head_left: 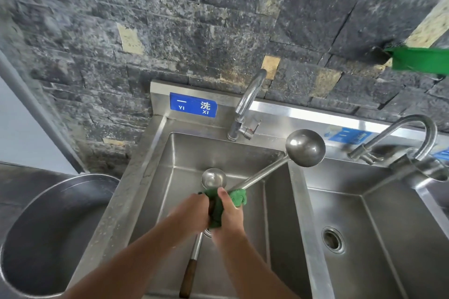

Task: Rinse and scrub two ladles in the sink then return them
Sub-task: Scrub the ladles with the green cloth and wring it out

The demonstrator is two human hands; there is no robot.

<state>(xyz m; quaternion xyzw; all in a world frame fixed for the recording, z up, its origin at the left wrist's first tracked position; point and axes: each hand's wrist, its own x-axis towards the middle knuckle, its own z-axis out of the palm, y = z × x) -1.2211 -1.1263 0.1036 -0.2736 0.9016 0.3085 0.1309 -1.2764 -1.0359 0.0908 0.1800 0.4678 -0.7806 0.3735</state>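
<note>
Two ladles cross over the left basin of a steel sink [136,177], both held by one person. The large ladle [305,148] has its bowl raised over the divider between the basins, and its long shaft slants down and left into a green cloth [239,198]. The small ladle [213,178] sits lower, its bowl just above the hands and its shaft running beneath them to a wooden grip near the basin's front edge. The right hand [229,213] is clenched around the cloth, thumb pointing up, with the cloth bunched where the large ladle's shaft meets it. The left hand [190,211] is pressed against the right with fingers curled tight, apparently round the small ladle's shaft, though the cloth hides the exact hold. A tap [250,94] stands behind the basin beside a blue sign [193,104]. A second tap [413,136] arches over the right basin [388,226], and a big metal bowl [48,226] sits left of the sink, below a dark stone wall [170,19]
</note>
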